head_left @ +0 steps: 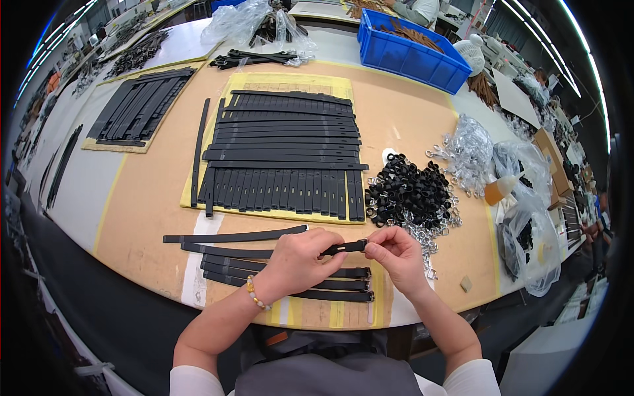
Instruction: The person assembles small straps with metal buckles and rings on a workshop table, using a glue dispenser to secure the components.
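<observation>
A black strap with a small slot near its end is stretched between my two hands. My left hand is closed on it, thumb and fingers pinching just left of the slot. At the strap's tip, the thumb and fingers of my right hand pinch together; whatever small part they may hold is hidden. Several more black straps lie side by side under and below my left hand, with metal buckles at their right ends. Another strap lies just above these.
Beyond my hands, a yellow board carries rows of black straps. Right of it are a heap of black loops, silver buckles, plastic bags and an amber-filled bottle. A blue bin stands at the back.
</observation>
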{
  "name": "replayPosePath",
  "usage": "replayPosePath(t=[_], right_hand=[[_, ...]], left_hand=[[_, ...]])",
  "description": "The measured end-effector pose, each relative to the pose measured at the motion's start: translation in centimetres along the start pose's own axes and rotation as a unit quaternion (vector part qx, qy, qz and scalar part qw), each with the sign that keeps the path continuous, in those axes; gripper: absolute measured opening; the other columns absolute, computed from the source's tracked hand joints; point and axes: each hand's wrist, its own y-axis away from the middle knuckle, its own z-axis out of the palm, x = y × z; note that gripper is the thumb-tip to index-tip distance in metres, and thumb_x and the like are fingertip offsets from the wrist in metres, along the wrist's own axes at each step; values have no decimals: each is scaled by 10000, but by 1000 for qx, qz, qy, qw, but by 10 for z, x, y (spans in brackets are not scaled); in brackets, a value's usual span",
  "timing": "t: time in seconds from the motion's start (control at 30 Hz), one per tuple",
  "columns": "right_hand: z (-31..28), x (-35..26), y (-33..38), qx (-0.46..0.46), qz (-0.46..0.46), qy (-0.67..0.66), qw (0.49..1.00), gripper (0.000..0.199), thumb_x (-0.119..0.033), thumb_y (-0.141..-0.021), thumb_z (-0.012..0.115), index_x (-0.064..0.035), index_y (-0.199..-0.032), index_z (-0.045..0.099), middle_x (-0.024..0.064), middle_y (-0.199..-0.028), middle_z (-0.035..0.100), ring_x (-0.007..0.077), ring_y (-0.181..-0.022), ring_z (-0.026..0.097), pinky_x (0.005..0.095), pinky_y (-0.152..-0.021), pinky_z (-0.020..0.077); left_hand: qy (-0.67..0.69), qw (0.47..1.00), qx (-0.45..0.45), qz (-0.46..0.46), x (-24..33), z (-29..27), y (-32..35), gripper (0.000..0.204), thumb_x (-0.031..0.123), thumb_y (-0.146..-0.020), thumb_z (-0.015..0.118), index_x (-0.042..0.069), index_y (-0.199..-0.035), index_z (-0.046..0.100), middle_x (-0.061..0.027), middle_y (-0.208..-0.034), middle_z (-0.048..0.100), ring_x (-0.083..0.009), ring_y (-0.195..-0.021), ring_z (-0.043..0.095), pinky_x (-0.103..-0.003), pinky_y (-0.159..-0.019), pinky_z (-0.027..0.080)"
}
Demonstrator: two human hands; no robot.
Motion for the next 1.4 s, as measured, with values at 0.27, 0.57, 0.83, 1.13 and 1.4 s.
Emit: replayPosePath(t=[0.27,0.57,0.83,1.13,1.4], right_hand=[[12,-10,1,-61,-91,245,963,107,-54,-881,787,-37,-969,728,83,-973,679,123,-836,683,229,-747,575],[6,-12,-6,-122,99,84,984,216,-105,-918,775,23,-1057,671,33,-977,702,59,-837,649,224,-739,552],[9,-17,-13,-119,131,176,968,258,-123,-866,832,-23,-1017,648,-24,-841,656,33,-727,597,190,-666,509],[-13,-11,-1,-73,157,-14,985,192,-120,-958,725,-3,-1071,624,59,-934,696,135,-840,712,240,-716,580],[-38,-3,8,-125,189,-172,959,310,-101,-1000,654,27,-1278,607,143,-1134,706,191,-936,734,275,-787,606]], left_hand=[[52,996,-70,-7,-2,3,5,206,152,-835,786,23,-967,694,-96,-809,699,-208,-669,677,-301,-590,543],[100,989,-106,-6,3,0,3,255,111,-794,798,5,-987,670,-122,-826,703,-217,-703,681,-308,-607,551],[148,979,-128,-49,-2,3,6,245,107,-808,800,4,-996,682,-111,-827,710,-192,-729,691,-303,-623,550],[96,992,-78,-8,7,-3,1,239,144,-839,814,29,-1020,711,-67,-804,695,-157,-711,675,-272,-580,513],[120,991,-58,1,9,-4,2,228,110,-822,822,38,-1021,736,-58,-804,696,-141,-645,644,-261,-556,504]])
